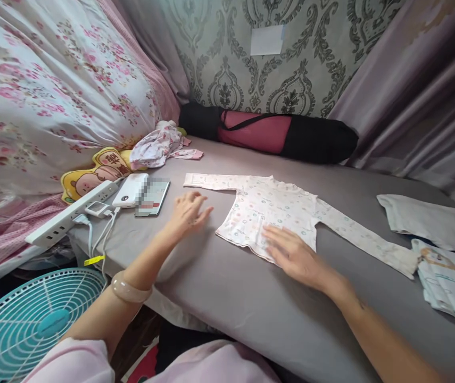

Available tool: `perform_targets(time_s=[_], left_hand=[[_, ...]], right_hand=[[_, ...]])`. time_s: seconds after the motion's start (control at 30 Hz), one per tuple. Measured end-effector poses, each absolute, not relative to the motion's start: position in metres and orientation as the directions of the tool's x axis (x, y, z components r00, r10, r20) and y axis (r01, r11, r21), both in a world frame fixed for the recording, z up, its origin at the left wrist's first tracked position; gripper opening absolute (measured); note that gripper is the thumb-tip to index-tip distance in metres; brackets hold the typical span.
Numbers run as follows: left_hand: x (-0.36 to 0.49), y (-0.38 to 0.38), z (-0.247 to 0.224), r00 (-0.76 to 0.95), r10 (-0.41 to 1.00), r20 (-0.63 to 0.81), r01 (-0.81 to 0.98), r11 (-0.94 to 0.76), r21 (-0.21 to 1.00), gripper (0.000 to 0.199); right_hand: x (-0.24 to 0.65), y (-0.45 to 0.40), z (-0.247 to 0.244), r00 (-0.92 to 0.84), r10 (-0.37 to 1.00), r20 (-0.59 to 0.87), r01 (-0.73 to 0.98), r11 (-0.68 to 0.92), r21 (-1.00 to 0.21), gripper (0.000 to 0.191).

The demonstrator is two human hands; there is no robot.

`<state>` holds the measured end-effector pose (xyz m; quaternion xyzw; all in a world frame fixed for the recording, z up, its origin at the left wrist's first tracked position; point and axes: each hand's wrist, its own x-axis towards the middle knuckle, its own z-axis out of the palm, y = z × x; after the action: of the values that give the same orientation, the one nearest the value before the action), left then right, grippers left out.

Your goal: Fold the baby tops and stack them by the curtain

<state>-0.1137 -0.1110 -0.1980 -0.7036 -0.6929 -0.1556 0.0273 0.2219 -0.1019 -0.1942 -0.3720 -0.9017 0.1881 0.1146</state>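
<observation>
A small white long-sleeved shirt [275,207] with a faint print lies spread flat on the grey sheet [219,298], both sleeves stretched out sideways. My right hand [291,255] is over its lower hem, fingers extended and slightly blurred; whether it presses on the cloth I cannot tell. Left of the shirt's body, below the left sleeve, my left hand [189,213] hovers with its fingers apart and nothing in them. A pale bangle [130,289] circles my left wrist.
Folded clothes [451,282] and a light folded cloth [430,221] lie at the right. A phone [153,198], a white power bank [131,190] and a power strip [71,213] are at the left. A fan [47,324] stands below. A long black-and-red bag [255,132] lies along the wall.
</observation>
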Motion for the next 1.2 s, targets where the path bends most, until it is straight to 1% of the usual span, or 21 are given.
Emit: perform_targets(time_s=[0.07, 0.17, 0.23, 0.3, 0.37, 0.47, 0.53, 0.6, 0.73, 0.87, 1.07, 1.2], left_hand=[[-0.086, -0.093, -0.201, 0.155, 0.957, 0.244, 0.944, -0.217, 0.248, 0.037], [-0.043, -0.064, -0.209, 0.348, 0.906, 0.24, 0.864, -0.409, 0.294, 0.032], [-0.016, -0.049, -0.215, 0.455, 0.866, 0.207, 0.811, -0.499, 0.306, 0.032], [0.006, -0.044, -0.221, 0.527, 0.834, 0.162, 0.777, -0.551, 0.306, 0.034], [0.018, -0.047, -0.227, 0.563, 0.818, 0.118, 0.769, -0.571, 0.287, 0.048], [0.014, -0.059, -0.234, 0.57, 0.821, 0.035, 0.787, -0.558, 0.264, 0.075], [0.0, -0.066, -0.235, 0.568, 0.823, -0.022, 0.793, -0.54, 0.281, 0.085], [-0.015, -0.071, -0.233, 0.581, 0.813, -0.05, 0.781, -0.539, 0.314, 0.089], [-0.04, -0.08, -0.226, 0.617, 0.784, -0.069, 0.746, -0.555, 0.369, 0.086], [-0.06, -0.09, -0.221, 0.62, 0.779, -0.098, 0.747, -0.547, 0.379, 0.08], [-0.086, -0.105, -0.219, 0.637, 0.765, -0.095, 0.742, -0.574, 0.348, 0.057], [-0.098, -0.112, -0.222, 0.619, 0.779, -0.101, 0.759, -0.56, 0.333, 0.054]], right_hand=[[0.216, -0.072, -0.197, -0.635, 0.772, 0.038, 0.71, 0.602, -0.365, 0.05], [0.209, -0.026, -0.206, -0.493, 0.87, -0.006, 0.837, 0.473, -0.274, 0.057], [0.206, -0.006, -0.214, -0.388, 0.921, -0.049, 0.898, 0.365, -0.243, 0.06], [0.204, 0.0, -0.221, -0.349, 0.933, -0.088, 0.921, 0.324, -0.216, 0.062], [0.202, -0.005, -0.225, -0.393, 0.914, -0.105, 0.908, 0.367, -0.203, 0.061], [0.204, -0.028, -0.226, -0.516, 0.85, -0.105, 0.848, 0.49, -0.201, 0.061], [0.208, -0.046, -0.224, -0.596, 0.796, -0.105, 0.796, 0.568, -0.209, 0.062], [0.214, -0.063, -0.221, -0.67, 0.734, -0.115, 0.736, 0.634, -0.24, 0.062], [0.226, -0.093, -0.214, -0.778, 0.613, -0.14, 0.621, 0.714, -0.323, 0.056], [0.241, -0.117, -0.211, -0.829, 0.55, -0.1, 0.549, 0.767, -0.333, 0.054], [0.267, -0.145, -0.206, -0.803, 0.594, -0.052, 0.566, 0.731, -0.381, 0.058], [0.29, -0.159, -0.201, -0.763, 0.643, -0.068, 0.598, 0.662, -0.452, 0.061]])
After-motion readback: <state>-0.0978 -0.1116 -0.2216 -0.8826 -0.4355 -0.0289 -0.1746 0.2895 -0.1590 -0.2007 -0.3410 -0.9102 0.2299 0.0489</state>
